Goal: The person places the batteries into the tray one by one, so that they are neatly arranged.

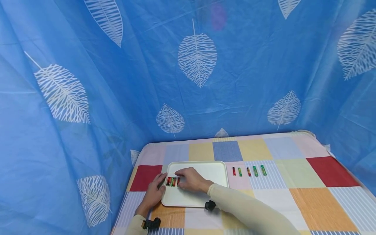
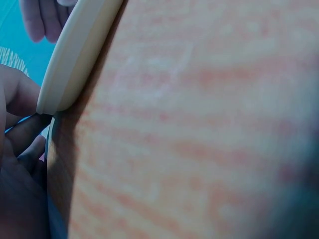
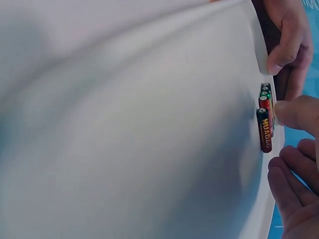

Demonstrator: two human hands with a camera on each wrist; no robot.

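A white tray [image 1: 199, 200] lies on the patchwork cloth. My left hand [image 1: 154, 192] holds its left edge, the thumb at the rim and the fingers outside it, as the left wrist view shows from low down. Just inside that edge several small batteries [image 1: 171, 181], red and green, lie side by side in a row. Above the row's right end is my right hand [image 1: 192, 181]. A dark-ended red battery [image 3: 264, 130] lies between its thumb and fingertips, with a gap to the lower fingertips; the thumb [image 3: 294, 113] is right beside the row.
Right of the tray, several more batteries [image 1: 249, 172], red and green, lie spaced out on the tablecloth [image 1: 311, 202]. A blue curtain [image 1: 235, 98] with white leaf prints hangs behind the table and along its left side.
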